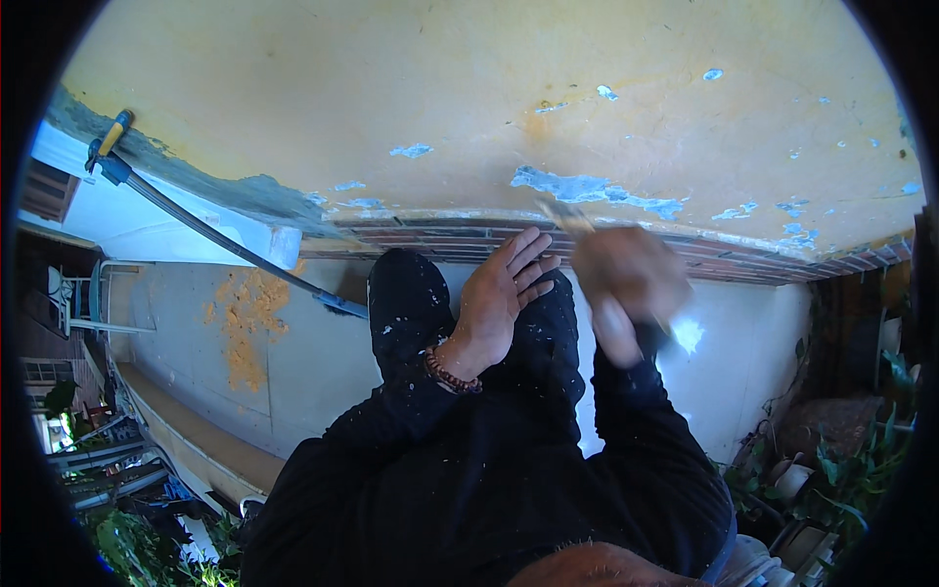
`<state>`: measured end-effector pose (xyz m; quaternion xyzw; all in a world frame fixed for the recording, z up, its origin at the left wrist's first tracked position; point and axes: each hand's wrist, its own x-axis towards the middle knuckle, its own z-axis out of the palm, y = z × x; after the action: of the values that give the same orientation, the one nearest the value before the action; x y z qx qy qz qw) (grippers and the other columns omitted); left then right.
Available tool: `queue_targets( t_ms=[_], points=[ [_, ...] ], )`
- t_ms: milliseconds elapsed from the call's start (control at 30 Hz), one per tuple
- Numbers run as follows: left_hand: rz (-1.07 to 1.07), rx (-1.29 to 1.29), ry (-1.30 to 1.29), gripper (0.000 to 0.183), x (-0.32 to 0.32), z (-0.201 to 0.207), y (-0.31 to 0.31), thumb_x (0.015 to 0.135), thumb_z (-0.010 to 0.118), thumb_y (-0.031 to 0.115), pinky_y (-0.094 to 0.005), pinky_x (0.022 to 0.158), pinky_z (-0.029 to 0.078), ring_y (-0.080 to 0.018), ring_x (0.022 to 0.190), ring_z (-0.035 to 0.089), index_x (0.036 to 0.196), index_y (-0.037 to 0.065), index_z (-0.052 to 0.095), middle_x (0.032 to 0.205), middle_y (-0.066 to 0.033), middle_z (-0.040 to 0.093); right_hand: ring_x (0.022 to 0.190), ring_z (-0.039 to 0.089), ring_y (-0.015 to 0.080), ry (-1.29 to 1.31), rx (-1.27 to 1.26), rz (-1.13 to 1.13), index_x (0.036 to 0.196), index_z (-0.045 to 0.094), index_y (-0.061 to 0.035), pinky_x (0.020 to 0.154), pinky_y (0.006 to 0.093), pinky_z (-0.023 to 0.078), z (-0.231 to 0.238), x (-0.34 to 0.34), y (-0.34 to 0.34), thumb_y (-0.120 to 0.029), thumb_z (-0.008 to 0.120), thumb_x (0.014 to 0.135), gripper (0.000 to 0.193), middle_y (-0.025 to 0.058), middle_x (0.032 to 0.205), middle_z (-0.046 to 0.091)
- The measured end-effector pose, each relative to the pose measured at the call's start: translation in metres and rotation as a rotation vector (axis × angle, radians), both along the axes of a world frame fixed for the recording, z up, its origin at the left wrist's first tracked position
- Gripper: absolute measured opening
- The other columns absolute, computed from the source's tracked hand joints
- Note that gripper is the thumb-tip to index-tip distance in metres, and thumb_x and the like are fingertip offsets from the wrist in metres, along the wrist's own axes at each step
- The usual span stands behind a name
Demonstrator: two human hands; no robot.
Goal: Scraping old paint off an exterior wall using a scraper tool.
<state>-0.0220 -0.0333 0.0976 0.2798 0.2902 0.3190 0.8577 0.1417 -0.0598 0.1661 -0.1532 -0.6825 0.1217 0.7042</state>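
My right hand, smeared by motion, is closed on a scraper. Its flat end is near the wall's lower part, just under a bare blue-grey patch; the blur hides whether it touches. My left hand is held above my knees with the fingers stretched out and nothing in it. A beaded bracelet circles that wrist. Yellowish paint covers the wall, broken by several flaked spots. Pale flecks dot my dark trousers.
Below the wall runs a brick course. A long dark pole slants from the wall to the floor on the left, near a yellow-handled tool. Orange-tan chips lie on the pale floor. Plants stand at the right.
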Motion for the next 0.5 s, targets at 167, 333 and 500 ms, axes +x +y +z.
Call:
queue_targets(
  t_ms=[167,333,500],
  points=[
    [0.005,-0.008,0.025,0.058,0.0,0.001,-0.003,0.109,0.041,0.043,-0.0378,0.108,0.045,-0.0227,0.129,0.057,0.154,0.007,0.044,0.147,-0.0096,0.056,0.057,0.061,0.0242,-0.119,-0.221,-0.395,0.074,0.061,-0.0045,0.06,0.0353,0.052,-0.032,0.0,0.017,-0.019,0.069,0.091,0.024,0.0078,0.062,0.059],
    [-0.003,-0.086,0.022,0.055,-0.014,-0.013,0.005,0.11,0.038,0.038,-0.0376,0.108,0.046,-0.0238,0.131,0.057,0.154,0.006,0.044,0.15,-0.0109,0.054,0.06,0.063,0.0263,-0.177,-0.123,-0.628,0.072,0.058,-0.0055,0.06,0.0372,0.054,-0.012,-0.002,0.008,-0.017,0.068,0.088,0.023,0.0107,0.066,0.064],
    [0.02,-0.049,0.052,0.053,-0.006,-0.002,0.008,0.109,0.041,0.036,-0.0373,0.108,0.046,-0.0242,0.132,0.058,0.152,0.005,0.047,0.15,-0.0109,0.055,0.058,0.063,0.0269,-0.034,-0.177,-0.123,0.073,0.057,-0.0062,0.063,0.037,0.055,-0.018,0.009,0.001,-0.017,0.067,0.09,0.022,0.0098,0.063,0.063]
  ],
)
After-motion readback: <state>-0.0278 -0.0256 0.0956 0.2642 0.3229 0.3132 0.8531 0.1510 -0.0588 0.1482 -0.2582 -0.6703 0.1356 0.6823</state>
